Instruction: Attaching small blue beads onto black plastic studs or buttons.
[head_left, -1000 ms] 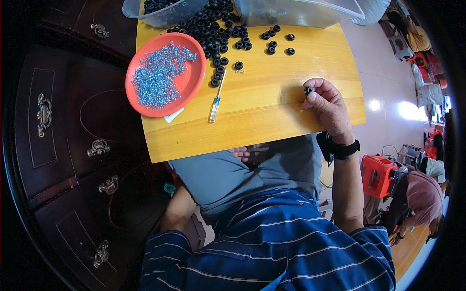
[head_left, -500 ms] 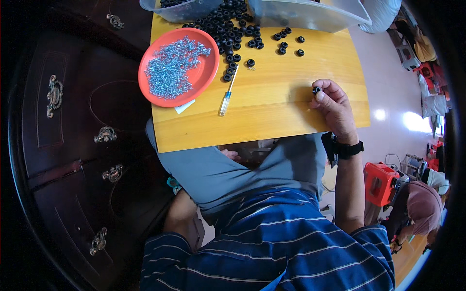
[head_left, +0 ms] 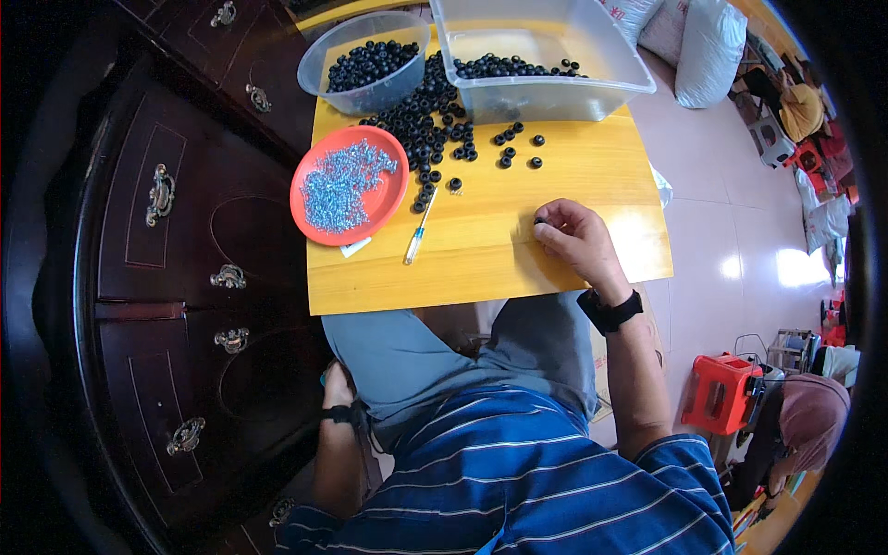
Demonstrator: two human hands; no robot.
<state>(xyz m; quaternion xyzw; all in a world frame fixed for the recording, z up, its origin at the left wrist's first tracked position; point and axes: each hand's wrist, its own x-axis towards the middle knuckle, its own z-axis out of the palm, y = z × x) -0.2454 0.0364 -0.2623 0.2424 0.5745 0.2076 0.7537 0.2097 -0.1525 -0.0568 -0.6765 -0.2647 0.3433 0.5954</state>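
Observation:
My right hand (head_left: 580, 242) is over the right part of the yellow table (head_left: 481, 254), its thumb and fingers pinched on a small black ring-shaped piece (head_left: 540, 221). Down beside my left thigh is my left hand (head_left: 338, 384), its fingers hidden by the leg; a bit of teal shows there, too small to name. A screwdriver (head_left: 414, 244) with a clear and teal handle lies left of my right hand. Beyond it, several loose black pieces (head_left: 425, 139) are heaped. An orange-red plate (head_left: 396, 202) at the left holds many small shiny metal parts (head_left: 338, 190).
Two clear plastic tubs, one round (head_left: 314, 60) and one rectangular (head_left: 555, 97), hold more black pieces at the far edge. Dark drawers (head_left: 139, 277) stand close on the left. At the right are a red stool (head_left: 717, 393), white sacks (head_left: 710, 55) and another person (head_left: 800, 425).
The view has shifted, so more of the tubs shows. My right hand still pinches the black piece, turned so less of it shows. My left wrist has come into sight beside the thigh.

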